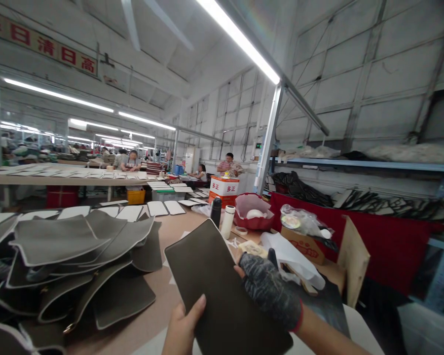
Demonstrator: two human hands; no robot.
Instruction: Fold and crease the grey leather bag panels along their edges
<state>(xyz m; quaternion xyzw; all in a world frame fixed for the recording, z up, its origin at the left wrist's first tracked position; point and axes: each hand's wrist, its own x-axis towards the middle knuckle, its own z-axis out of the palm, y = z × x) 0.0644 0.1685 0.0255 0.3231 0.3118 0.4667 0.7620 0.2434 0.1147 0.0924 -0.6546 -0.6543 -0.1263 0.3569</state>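
Note:
A dark grey-brown panel point(225, 291) with rounded corners and a pale edge is held up, tilted, in front of me. My left hand point(187, 325) grips its lower left edge, thumb on the face and the other fingers hidden behind. On the right edge my right hand point(266, 283), in a grey fingerless glove, is closed with bare fingertips at the border; part of its grip is hidden. To the left lies a heap of similar dark pieces point(59, 241) with pale edges, bent and overlapping.
Beyond the panel stand a black bottle point(215, 212), a cream bottle point(227, 222) and a red basin point(246, 222). A cardboard box point(303, 245) sits at right beside an upright board point(353, 261). White panels point(157, 208) lie farther back. Several people work in the distance.

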